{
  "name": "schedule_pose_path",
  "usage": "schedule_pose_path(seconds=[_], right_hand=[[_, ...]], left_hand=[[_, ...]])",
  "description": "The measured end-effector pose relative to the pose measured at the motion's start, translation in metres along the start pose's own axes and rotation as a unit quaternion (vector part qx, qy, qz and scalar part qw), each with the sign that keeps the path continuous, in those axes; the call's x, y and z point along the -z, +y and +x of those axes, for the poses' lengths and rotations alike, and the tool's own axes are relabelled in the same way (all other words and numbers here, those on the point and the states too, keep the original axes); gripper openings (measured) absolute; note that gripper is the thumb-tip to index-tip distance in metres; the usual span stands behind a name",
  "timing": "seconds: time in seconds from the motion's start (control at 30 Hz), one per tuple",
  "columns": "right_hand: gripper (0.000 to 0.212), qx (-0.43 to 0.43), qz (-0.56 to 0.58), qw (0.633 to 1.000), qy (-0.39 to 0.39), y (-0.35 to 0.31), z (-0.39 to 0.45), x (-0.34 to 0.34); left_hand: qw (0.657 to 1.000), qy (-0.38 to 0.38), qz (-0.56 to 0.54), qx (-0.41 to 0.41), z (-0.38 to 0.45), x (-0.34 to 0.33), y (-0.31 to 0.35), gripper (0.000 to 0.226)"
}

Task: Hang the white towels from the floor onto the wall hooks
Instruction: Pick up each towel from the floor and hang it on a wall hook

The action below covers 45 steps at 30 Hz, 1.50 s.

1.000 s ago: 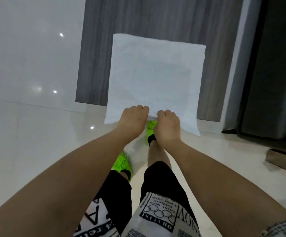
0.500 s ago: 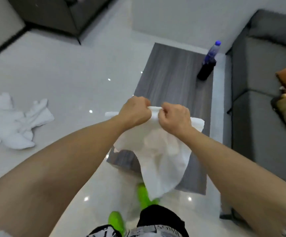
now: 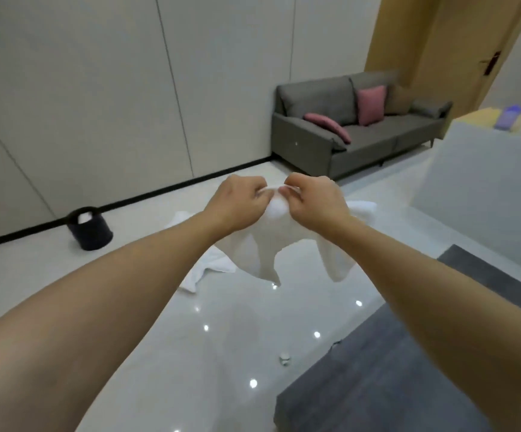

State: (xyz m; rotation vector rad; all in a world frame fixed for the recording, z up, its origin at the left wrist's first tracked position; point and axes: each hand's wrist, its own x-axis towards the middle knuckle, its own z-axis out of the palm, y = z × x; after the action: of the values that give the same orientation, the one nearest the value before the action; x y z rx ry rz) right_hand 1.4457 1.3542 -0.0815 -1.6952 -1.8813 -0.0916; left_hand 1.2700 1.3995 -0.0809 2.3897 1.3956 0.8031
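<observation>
both hands pinch one towel edge, ready to find a hook

left hand (image 3: 237, 204) and right hand (image 3: 312, 202) sit close together at chest height, each pinching the top edge of a white towel (image 3: 279, 241) between curled fingers and thumb. the short span of hem stretched between them looks held that way on purpose: a taut bit of edge, or perhaps a hanging loop, is what would slip over a hook, though motion blur makes it hard to say which. the rest of the cloth droops below the hands in two loose lobes, clear of the glossy floor (image 3: 146, 307).

further off on the floor, partly behind the left forearm, lies another white towel (image 3: 204, 271), crumpled and still to be collected. a dark bin (image 3: 89, 229) stands at the far left against the panelled wall (image 3: 97, 88); a grey sofa (image 3: 362, 129) sits far right. no hooks show on the wall from here, so the person probably has to turn or walk to reach them.
</observation>
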Motion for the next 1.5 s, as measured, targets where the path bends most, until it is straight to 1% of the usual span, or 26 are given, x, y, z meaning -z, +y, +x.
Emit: schedule_pose_path(seconds=[0.1, 0.17, 0.27, 0.4, 0.53, 0.67, 0.77, 0.87, 1.03, 1.2, 1.33, 1.43, 1.5], right_hand=[[0.023, 0.042, -0.003, 0.999, 0.001, -0.076, 0.041, -0.028], [0.022, 0.07, -0.005, 0.998, 0.001, -0.132, 0.064, -0.047], [0.024, 0.104, 0.01, 0.994, -0.011, -0.222, 0.097, -0.079], [0.027, 0.151, 0.041, 0.987, -0.026, -0.347, 0.126, -0.126], [0.028, 0.206, 0.092, 0.973, -0.055, -0.471, 0.138, -0.177], [0.029, 0.26, 0.141, 0.949, -0.105, -0.588, 0.138, -0.225], [0.03, 0.33, 0.153, 0.921, -0.138, -0.671, 0.132, -0.256], [0.029, 0.397, 0.171, 0.888, -0.154, -0.746, 0.128, -0.286], [0.024, 0.481, 0.223, 0.826, -0.19, -0.874, 0.131, -0.332], [0.018, 0.552, 0.276, 0.747, -0.247, -1.003, 0.144, -0.375], [0.029, 0.591, 0.316, 0.687, -0.283, -1.096, 0.153, -0.406], [0.033, 0.611, 0.326, 0.652, -0.31, -1.156, 0.144, -0.429], [0.034, 0.626, 0.327, 0.629, -0.325, -1.189, 0.131, -0.443]], left_hand=[[0.995, 0.037, 0.086, 0.033, -0.015, 0.069, -0.071, 0.023], [0.987, 0.048, 0.134, 0.071, -0.032, 0.118, -0.123, 0.023], [0.977, 0.065, 0.152, 0.136, -0.071, 0.196, -0.2, 0.028], [0.958, 0.117, 0.16, 0.207, -0.134, 0.304, -0.286, 0.033], [0.93, 0.159, 0.181, 0.279, -0.21, 0.396, -0.355, 0.039], [0.898, 0.18, 0.207, 0.344, -0.291, 0.462, -0.408, 0.042], [0.865, 0.187, 0.235, 0.403, -0.346, 0.504, -0.441, 0.043], [0.833, 0.198, 0.244, 0.456, -0.391, 0.536, -0.471, 0.043], [0.78, 0.224, 0.267, 0.519, -0.449, 0.594, -0.522, 0.045], [0.713, 0.257, 0.296, 0.581, -0.487, 0.667, -0.578, 0.046], [0.663, 0.279, 0.294, 0.63, -0.513, 0.712, -0.618, 0.047], [0.643, 0.304, 0.282, 0.644, -0.533, 0.731, -0.644, 0.048], [0.637, 0.293, 0.278, 0.656, -0.547, 0.738, -0.659, 0.049]])
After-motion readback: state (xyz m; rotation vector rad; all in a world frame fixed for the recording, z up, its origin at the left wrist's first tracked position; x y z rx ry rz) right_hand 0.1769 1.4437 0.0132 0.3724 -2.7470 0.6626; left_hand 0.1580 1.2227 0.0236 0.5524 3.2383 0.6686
